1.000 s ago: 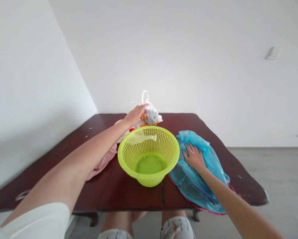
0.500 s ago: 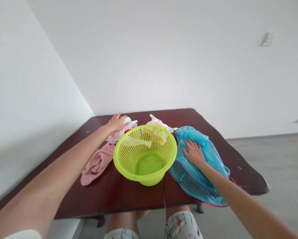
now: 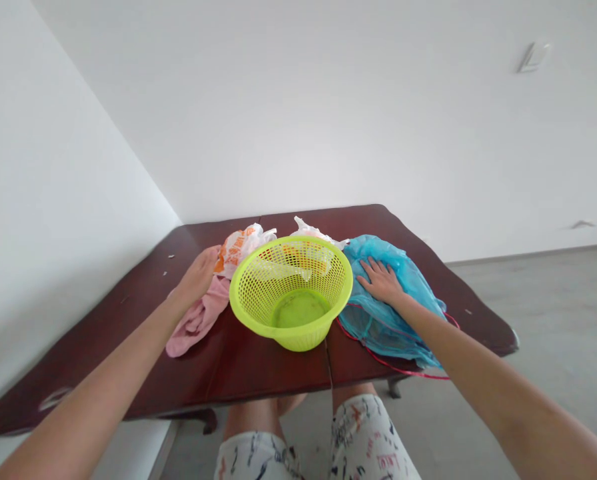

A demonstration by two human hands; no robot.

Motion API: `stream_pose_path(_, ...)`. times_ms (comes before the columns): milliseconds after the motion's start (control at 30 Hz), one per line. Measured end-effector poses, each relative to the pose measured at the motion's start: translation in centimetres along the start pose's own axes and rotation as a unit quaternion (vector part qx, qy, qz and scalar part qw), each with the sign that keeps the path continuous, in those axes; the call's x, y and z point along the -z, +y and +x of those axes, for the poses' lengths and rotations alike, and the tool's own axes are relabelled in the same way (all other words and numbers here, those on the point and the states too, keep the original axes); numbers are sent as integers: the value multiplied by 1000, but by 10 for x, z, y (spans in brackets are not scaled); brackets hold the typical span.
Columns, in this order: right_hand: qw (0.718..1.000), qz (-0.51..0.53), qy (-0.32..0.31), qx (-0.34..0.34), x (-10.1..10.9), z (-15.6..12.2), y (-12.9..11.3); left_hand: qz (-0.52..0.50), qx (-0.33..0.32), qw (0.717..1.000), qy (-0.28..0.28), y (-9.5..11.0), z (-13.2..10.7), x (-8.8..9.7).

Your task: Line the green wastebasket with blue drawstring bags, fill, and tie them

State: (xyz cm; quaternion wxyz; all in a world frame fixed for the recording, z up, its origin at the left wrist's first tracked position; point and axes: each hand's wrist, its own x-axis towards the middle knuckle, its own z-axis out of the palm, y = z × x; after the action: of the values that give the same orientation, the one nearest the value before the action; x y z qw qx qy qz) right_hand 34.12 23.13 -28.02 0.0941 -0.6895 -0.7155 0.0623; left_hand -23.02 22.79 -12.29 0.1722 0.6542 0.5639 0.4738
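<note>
Head view: the left hand (image 3: 197, 275) lies palm down on the far end of a pink cloth (image 3: 194, 325), just beside an orange-and-white plastic bag (image 3: 239, 244). I cannot tell whether its fingers have closed on the fabric. The arm reaches almost straight out over the left of the desk (image 3: 238, 367).

The right hand (image 3: 381, 281) is spread flat on a blue mesh cloth (image 3: 378, 323), right of the green basket (image 3: 298, 339), wrist low. That mesh hangs over the near edge, so a careless drag might pull it off. The light basket between both forearms could tip if bumped.
</note>
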Motion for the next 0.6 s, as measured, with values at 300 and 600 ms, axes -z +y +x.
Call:
stream_pose_path(300,1000,13,-6,4,1,5,2,-253,147,956,26,-12,-158,-32)
stream_pose_path(600,1000,-9,-28,-7,27,-6,-9,-296,187,935,-46,-17,-187,-89)
